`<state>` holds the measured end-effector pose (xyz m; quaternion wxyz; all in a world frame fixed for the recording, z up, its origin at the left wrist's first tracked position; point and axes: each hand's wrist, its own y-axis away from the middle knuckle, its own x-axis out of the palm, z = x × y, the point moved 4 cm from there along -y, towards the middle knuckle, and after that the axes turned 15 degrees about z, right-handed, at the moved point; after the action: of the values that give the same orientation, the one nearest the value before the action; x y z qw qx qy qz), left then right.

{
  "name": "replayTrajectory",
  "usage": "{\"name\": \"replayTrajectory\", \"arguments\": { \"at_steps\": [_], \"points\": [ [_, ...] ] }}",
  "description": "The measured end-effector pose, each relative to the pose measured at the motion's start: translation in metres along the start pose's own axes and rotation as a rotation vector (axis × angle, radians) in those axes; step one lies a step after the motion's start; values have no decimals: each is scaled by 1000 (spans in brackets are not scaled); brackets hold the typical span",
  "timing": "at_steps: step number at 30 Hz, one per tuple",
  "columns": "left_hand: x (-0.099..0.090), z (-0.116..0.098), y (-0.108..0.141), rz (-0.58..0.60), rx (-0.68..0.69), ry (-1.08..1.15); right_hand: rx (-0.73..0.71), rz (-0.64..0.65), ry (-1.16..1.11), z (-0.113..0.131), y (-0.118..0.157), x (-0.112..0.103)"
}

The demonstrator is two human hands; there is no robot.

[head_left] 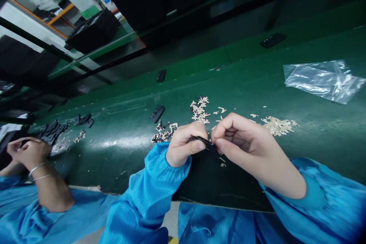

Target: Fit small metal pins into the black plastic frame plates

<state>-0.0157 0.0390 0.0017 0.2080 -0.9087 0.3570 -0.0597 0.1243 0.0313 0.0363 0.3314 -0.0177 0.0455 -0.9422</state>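
Note:
In the middle of the head view, my left hand [187, 142] grips a flat black plastic part [211, 148] between thumb and fingers, tilted above the table. My right hand [248, 145] meets the part's right end, thumb and forefinger pinched together there. Whatever small piece may be between those fingertips is too small to make out. Beyond my hands lies a pile of small pale metal pieces [199, 108]. Left of it, a mixed heap of dark and pale pieces [164, 132] lies beside my left wrist. More pale metal pieces [278, 126] are piled past my right hand.
Black plastic parts [157, 114] lie singly on the green table [128, 171], one farther back [161, 76], another at the back right [273, 40]. A clear plastic bag [323, 80] rests at right. At left are a co-worker's hands [28, 154] beside black parts [53, 131].

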Motion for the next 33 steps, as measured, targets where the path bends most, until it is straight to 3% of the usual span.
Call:
{"name": "replayTrajectory", "arguments": {
  "at_steps": [10, 21, 33],
  "points": [
    [0, -4, -5, 83, 50, -71, -37, 157, -85, -3, -1, 4],
    [-5, -31, -17, 289, 165, -530, 2, 242, -156, -10, 0, 5],
    [-4, -43, -14, 328, 106, -777, -16, 197, -70, -8, -2, 4]
  ]
}}
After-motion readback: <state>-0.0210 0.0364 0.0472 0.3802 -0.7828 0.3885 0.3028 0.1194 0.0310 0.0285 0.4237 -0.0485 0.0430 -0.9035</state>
